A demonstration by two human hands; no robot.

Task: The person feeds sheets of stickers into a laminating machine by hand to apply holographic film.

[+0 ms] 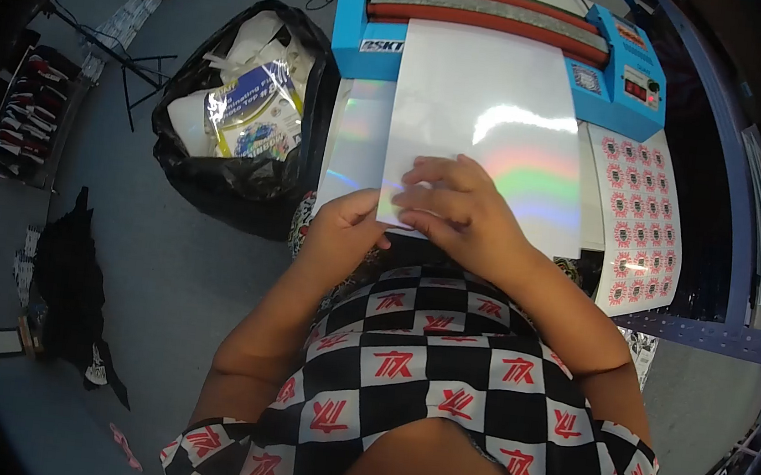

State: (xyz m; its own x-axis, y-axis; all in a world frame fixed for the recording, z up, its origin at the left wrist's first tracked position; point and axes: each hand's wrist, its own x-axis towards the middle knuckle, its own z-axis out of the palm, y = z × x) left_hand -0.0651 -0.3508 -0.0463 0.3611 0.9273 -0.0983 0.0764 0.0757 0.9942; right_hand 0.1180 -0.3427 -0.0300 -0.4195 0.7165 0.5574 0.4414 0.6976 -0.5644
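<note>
A glossy sheet with a rainbow sheen [495, 93] lies in front of the blue laminator [635, 70], its far edge at the red rollers. At the sheet's near left corner my left hand [344, 232] pinches the edge between thumb and fingers. My right hand [461, 209] rests over the near part of the sheet, fingers curled toward the same corner; what its fingertips hold, if anything, is hard to make out. Another shiny sheet [358, 135] lies partly under the first, on the left.
Left of the laminator stands a black trash bag [186, 184] with a film package [260, 111] in it. A sheet of round red and black stickers [643, 217] lies at the right, beside a metal shelf frame [728, 335]. A black cloth [72, 281] lies on the floor.
</note>
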